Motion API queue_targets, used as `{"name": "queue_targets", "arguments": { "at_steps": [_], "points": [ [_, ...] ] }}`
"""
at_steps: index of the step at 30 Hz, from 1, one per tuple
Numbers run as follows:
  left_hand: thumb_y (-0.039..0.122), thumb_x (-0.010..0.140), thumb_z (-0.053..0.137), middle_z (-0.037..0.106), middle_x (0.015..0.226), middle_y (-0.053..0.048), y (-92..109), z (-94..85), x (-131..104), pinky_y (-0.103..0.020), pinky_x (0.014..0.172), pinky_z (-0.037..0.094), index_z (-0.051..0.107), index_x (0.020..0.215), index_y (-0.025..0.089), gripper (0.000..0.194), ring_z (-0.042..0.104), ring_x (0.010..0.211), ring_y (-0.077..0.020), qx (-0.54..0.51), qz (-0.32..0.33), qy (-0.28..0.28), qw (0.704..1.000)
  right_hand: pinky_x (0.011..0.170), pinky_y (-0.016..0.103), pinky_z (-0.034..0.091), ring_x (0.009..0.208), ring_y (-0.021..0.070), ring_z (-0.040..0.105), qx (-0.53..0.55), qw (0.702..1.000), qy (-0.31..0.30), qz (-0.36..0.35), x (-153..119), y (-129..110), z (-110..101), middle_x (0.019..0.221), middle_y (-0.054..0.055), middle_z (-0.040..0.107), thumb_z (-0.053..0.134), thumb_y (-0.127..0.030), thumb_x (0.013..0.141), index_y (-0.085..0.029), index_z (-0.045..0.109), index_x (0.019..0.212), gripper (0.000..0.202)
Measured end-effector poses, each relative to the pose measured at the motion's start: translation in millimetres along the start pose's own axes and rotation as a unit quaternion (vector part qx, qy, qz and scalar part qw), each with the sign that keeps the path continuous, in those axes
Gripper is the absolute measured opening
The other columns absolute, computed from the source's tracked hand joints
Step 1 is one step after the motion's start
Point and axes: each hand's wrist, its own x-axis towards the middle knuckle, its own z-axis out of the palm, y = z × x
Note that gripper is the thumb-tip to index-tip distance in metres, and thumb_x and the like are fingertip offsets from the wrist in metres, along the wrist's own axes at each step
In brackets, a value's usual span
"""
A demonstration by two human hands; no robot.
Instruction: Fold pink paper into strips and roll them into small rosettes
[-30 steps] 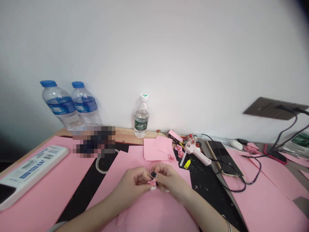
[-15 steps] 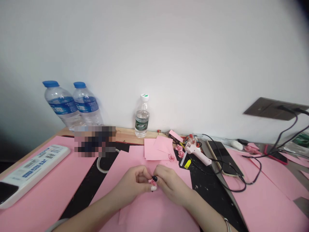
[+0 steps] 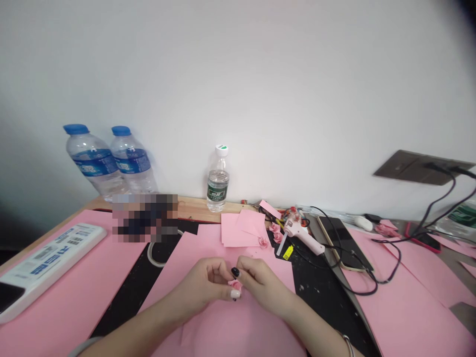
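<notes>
A small pink paper rose (image 3: pixel 235 284) is held low over the pink sheets in the middle of the head view. My left hand (image 3: pixel 206 281) pinches it from the left, its white-nailed thumb along the near side. From the right, my right hand (image 3: pixel 262 285) is closed at the flower, its black-nailed thumb at the upper edge. Its other fingertips are hidden behind the rose. Beyond my hands lie several finished-looking paper roses (image 3: pixel 275 233) beside a stack of pink paper squares (image 3: pixel 241 229).
A hot glue gun (image 3: pixel 301 235) with black cord rests right of the squares, near a phone (image 3: pixel 345 243). A water bottle (image 3: pixel 217 181) stands against the wall; two large bottles (image 3: pixel 94 161) lean at left. A white box (image 3: pixel 55 267) lies on pink paper.
My right thumb has lifted slightly and shifted left along the top of the rose. The rose and my left hand are slightly lower; the view has shifted a little.
</notes>
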Motion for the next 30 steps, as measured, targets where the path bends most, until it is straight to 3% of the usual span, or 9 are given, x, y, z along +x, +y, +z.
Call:
{"name": "queue_targets", "arguments": {
  "at_steps": [2, 6, 8, 13, 18, 21, 26, 30],
  "points": [
    [0.021, 0.054, 0.088, 0.07, 0.066, -0.001, 0.9, -1.4, 0.3, -0.027, 0.063, 0.048, 0.056, 0.062, 0.015, 0.033, 0.063, 0.062, -0.0139, 0.002, -0.007, 0.009, 1.0, 0.053, 0.023, 0.031, 0.058, 0.0116, 0.04, -0.017, 0.999, 0.035, -0.021, -0.6, 2.6, 0.7, 0.063, -0.004, 0.045, 0.044, -0.018, 0.09, -0.02, 0.042, 0.067, 0.023],
    [0.028, 0.059, 0.086, 0.07, 0.071, -0.001, 3.4, -3.5, 0.5, -0.029, 0.069, 0.049, 0.058, 0.068, 0.015, 0.031, 0.065, 0.068, -0.0153, 0.014, -0.001, 0.05, 0.999, 0.059, 0.026, 0.038, 0.064, 0.0151, 0.05, -0.062, 0.98, 0.163, -0.092, -2.6, 6.8, -0.5, 0.073, 0.001, 0.057, 0.043, -0.013, 0.088, -0.019, 0.054, 0.083, 0.014],
    [0.03, 0.06, 0.085, 0.07, 0.072, -0.001, 4.5, -3.1, 0.6, -0.029, 0.07, 0.05, 0.058, 0.068, 0.015, 0.031, 0.064, 0.07, -0.0154, 0.025, 0.008, 0.071, 0.997, 0.062, 0.028, 0.041, 0.069, 0.0167, 0.054, -0.083, 0.974, 0.177, -0.118, -3.2, 6.4, -1.8, 0.081, 0.004, 0.062, 0.046, -0.013, 0.088, -0.019, 0.059, 0.091, 0.015],
    [0.024, 0.053, 0.088, 0.071, 0.067, -0.001, 6.5, 2.0, 1.3, -0.027, 0.066, 0.049, 0.057, 0.063, 0.015, 0.033, 0.063, 0.064, -0.0143, 0.035, 0.017, 0.074, 0.996, 0.057, 0.026, 0.039, 0.064, 0.0156, 0.051, -0.102, 0.987, 0.097, -0.078, -3.1, -0.4, -2.9, 0.073, 0.001, 0.055, 0.048, -0.01, 0.085, -0.02, 0.054, 0.081, 0.012],
    [0.015, 0.051, 0.088, 0.07, 0.06, 0.002, 8.2, 3.7, 0.3, -0.024, 0.059, 0.047, 0.057, 0.061, 0.016, 0.032, 0.061, 0.057, -0.0114, 0.018, 0.006, 0.036, 0.999, 0.057, 0.025, 0.036, 0.062, 0.014, 0.046, -0.105, 0.989, 0.008, -0.107, -3.8, -6.3, -4.6, 0.069, -0.001, 0.048, 0.041, -0.011, 0.089, -0.021, 0.045, 0.069, 0.023],
    [0.014, 0.052, 0.087, 0.071, 0.063, 0.001, 7.8, 1.4, -0.6, -0.024, 0.06, 0.047, 0.057, 0.061, 0.015, 0.032, 0.062, 0.059, -0.012, 0.011, -0.007, 0.012, 1.0, 0.057, 0.024, 0.035, 0.059, 0.0129, 0.045, -0.059, 0.993, -0.017, -0.105, -4.7, -8.4, -5.5, 0.067, -0.002, 0.048, 0.038, -0.013, 0.091, -0.021, 0.044, 0.069, 0.025],
    [0.018, 0.056, 0.087, 0.071, 0.066, 0.0, 6.6, -2.7, -1.2, -0.025, 0.062, 0.048, 0.055, 0.064, 0.015, 0.032, 0.063, 0.061, -0.0123, 0.005, -0.035, -0.018, 0.999, 0.057, 0.023, 0.038, 0.059, 0.0127, 0.049, 0.038, 0.997, -0.042, -0.045, -5.3, -9.7, -3.2, 0.065, -0.002, 0.053, 0.039, -0.025, 0.096, -0.021, 0.042, 0.067, 0.03],
    [0.022, 0.062, 0.084, 0.072, 0.072, 0.0, 6.6, -5.6, -0.7, -0.025, 0.063, 0.048, 0.057, 0.074, 0.016, 0.03, 0.066, 0.065, -0.0136, 0.029, -0.052, -0.019, 0.998, 0.056, 0.024, 0.038, 0.059, 0.0132, 0.05, 0.067, 0.997, -0.027, -0.026, -4.0, -4.4, 0.1, 0.064, 0.0, 0.055, 0.039, -0.032, 0.097, -0.02, 0.04, 0.066, 0.034]
  ]
}}
